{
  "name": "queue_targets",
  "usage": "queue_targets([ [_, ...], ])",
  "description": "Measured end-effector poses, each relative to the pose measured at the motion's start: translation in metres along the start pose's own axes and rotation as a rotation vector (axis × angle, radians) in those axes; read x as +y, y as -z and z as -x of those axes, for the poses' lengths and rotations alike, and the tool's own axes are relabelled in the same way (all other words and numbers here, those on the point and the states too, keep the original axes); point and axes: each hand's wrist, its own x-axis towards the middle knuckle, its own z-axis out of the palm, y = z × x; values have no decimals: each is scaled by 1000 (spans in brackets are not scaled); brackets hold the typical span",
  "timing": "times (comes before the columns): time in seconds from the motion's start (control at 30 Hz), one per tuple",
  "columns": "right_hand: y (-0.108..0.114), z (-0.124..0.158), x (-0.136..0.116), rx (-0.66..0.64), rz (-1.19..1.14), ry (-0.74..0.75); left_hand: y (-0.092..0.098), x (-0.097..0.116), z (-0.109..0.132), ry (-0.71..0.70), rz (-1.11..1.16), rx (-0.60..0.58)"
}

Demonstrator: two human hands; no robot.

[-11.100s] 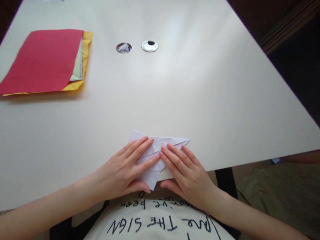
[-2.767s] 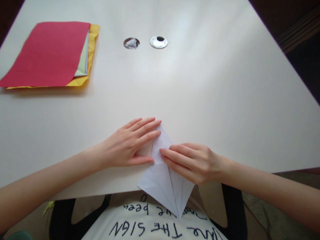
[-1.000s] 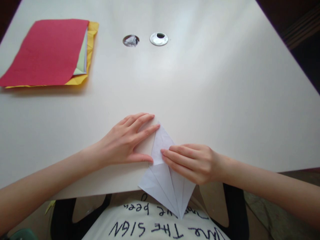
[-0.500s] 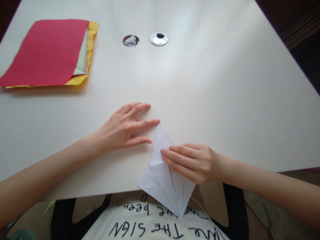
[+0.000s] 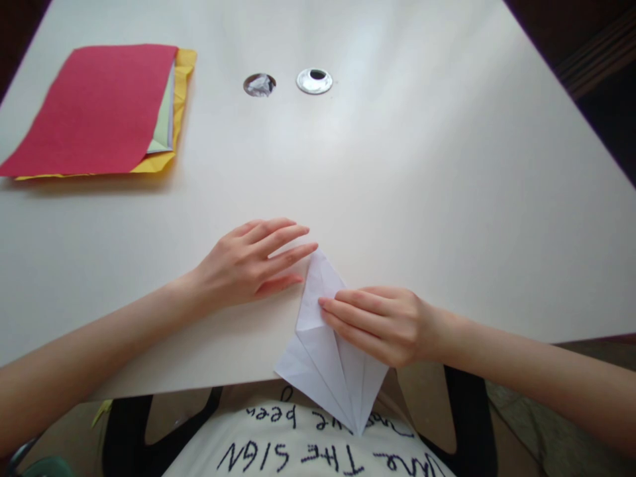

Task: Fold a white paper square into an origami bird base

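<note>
A folded white sheet of paper (image 5: 322, 354), kite-shaped with creases fanning toward its lower point, lies at the table's front edge. Its lower part juts past the edge over my shirt. My left hand (image 5: 253, 262) rests palm down with fingers spread, its index fingertip at the paper's top point. My right hand (image 5: 380, 321) is closed on the paper's right side, fingers together and pressed to the upper layer. The right thumb is hidden.
On the white table (image 5: 472, 199), a red sheet (image 5: 99, 109) tops yellow and pale green papers at the far left. A round hole (image 5: 260, 85) with crumpled material inside and a silvery ring-shaped cover (image 5: 314, 81) are farther back. Black chair arms (image 5: 470, 417) stand below the front edge.
The fingers of my left hand have drawn closer together, and that hand has shifted slightly toward me. My right hand and the paper stay almost where they were.
</note>
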Motion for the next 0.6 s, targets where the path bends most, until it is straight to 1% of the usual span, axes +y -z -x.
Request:
queue_targets([
  [0.13,0,0,0,-5,13,1,0,-1,-3,-55,44,-62],
  [0.27,1,-1,0,-17,20,10,0,-1,-6,-134,27,-61],
  [0.33,2,-1,0,-22,16,11,0,1,-7,-145,7,-68],
  [0.6,3,-1,-3,-54,28,6,4,21,-8,19,31,-114],
])
